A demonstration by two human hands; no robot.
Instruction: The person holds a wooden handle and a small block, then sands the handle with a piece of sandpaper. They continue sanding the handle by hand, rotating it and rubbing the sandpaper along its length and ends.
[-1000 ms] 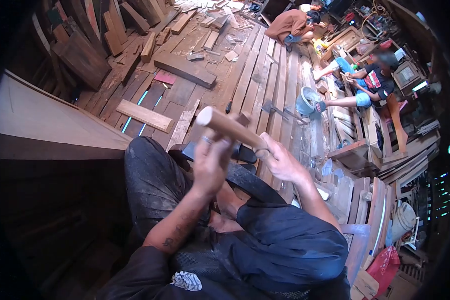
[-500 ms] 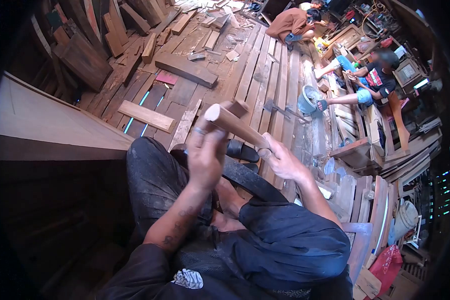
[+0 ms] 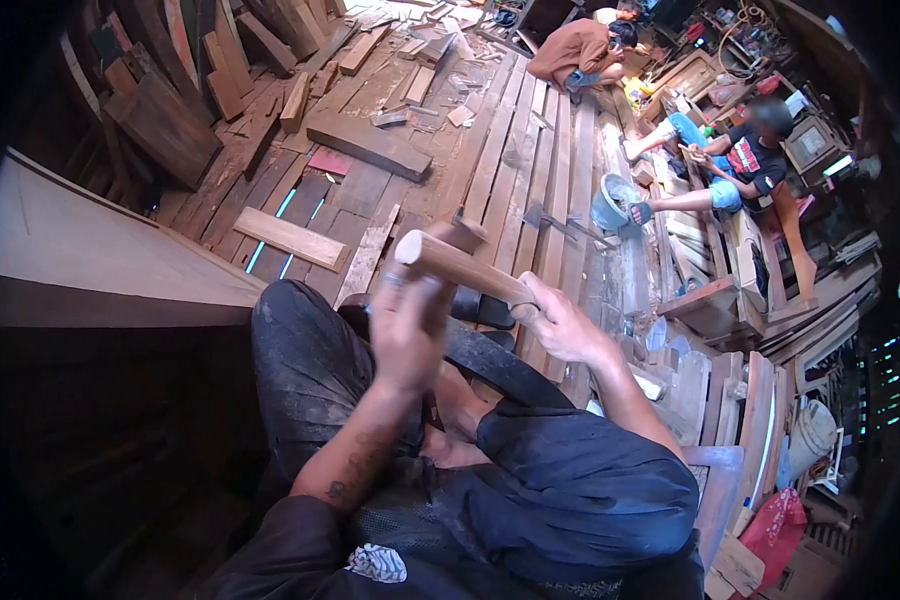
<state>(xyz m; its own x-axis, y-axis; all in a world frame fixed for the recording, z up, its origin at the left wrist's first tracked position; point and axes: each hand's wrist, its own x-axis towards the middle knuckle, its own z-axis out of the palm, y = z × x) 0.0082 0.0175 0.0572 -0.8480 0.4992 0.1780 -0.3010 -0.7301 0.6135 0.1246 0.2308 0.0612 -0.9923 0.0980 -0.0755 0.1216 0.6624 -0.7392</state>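
My right hand (image 3: 562, 322) is closed around the lower end of a thick, rounded wooden rod (image 3: 470, 272), which slants up to the left. Its pale cut end faces my left side. My left hand (image 3: 408, 325), blurred and wearing a ring, is closed beside that far end. Its fingers are around a brown wooden piece (image 3: 462, 236) lying against the rod's far side. The rod and my fingers hide most of this piece, so its exact kind does not show. Both hands are above my lap, between my bent knees.
Below my hands are black sandals (image 3: 482, 306). A hatchet-like tool (image 3: 550, 219) lies on the plank floor (image 3: 490, 180). A thick board (image 3: 370, 150) and offcuts lie ahead. Another person (image 3: 735, 160) sits at right near a bucket (image 3: 615, 203); others crouch farther back. A pale panel (image 3: 120, 240) stands left.
The rod's cut end and the brown piece have shifted slightly left and down, with my left hand moving along. My right hand keeps its hold on the rod.
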